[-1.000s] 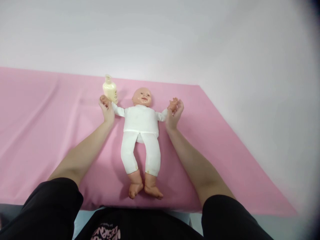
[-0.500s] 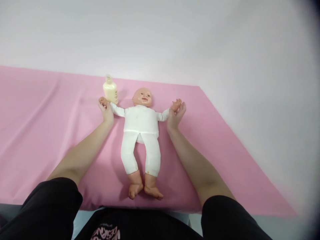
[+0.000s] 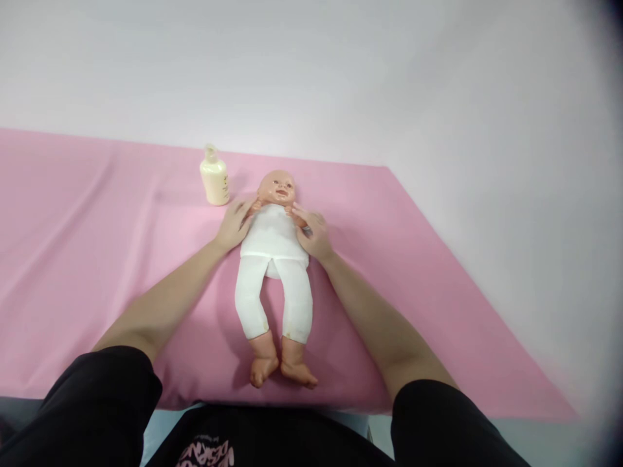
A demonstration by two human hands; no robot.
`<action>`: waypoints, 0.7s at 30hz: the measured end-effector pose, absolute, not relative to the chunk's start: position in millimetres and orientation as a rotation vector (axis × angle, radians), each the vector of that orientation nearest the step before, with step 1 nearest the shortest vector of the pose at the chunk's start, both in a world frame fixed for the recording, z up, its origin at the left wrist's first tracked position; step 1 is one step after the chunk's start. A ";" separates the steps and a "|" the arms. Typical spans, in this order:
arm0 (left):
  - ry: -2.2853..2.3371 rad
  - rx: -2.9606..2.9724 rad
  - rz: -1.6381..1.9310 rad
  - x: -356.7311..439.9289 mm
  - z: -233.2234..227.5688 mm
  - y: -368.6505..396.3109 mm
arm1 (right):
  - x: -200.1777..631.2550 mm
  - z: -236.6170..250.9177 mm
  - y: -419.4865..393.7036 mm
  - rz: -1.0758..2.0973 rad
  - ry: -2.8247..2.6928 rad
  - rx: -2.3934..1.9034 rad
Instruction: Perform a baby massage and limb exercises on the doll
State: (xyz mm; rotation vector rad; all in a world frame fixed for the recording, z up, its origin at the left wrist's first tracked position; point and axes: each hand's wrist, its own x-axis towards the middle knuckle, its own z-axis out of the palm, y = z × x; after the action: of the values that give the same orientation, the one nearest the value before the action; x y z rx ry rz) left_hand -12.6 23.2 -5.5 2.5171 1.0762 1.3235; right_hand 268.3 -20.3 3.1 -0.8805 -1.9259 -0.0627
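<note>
A baby doll (image 3: 274, 233) in a white top and white trousers lies on its back, head away from me and bare feet toward me. My left hand (image 3: 236, 224) is closed round the doll's arm at the left of its chest, fingers near the shoulder. On the other side, my right hand (image 3: 315, 235) grips the doll's other arm against the upper chest. Both doll arms are bent, with their small hands near the chin; my hands hide most of the sleeves.
A cream-coloured pump bottle (image 3: 215, 178) stands just beyond my left hand, left of the doll's head. The pink sheet (image 3: 87, 259) covers the table. A white wall (image 3: 292, 78) rises behind and along the right side.
Both my hands have moved inward from wide at the sides, bringing the doll's outstretched arms in, bent, to its chest. The doll's body and the bottle have stayed in place.
</note>
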 end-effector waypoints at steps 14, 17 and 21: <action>1.097 2.536 1.196 -5.4 -4.6 19.3 | 265.8 6.5 -20.4 0.005 -2.006 -0.923; 1.101 2.308 1.402 -8.1 -7.2 19.9 | 269.1 1.5 -17.8 0.022 -1.892 -0.924; 1.063 1.944 1.641 -12.2 -8.3 24.0 | 275.5 -5.3 -11.4 0.096 -1.677 -0.938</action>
State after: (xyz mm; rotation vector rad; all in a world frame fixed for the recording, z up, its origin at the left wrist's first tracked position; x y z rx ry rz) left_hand -12.2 24.0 -8.3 1.9439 1.0631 1.6405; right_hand 275.5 -11.4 -5.3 -0.9379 -1.6774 0.0964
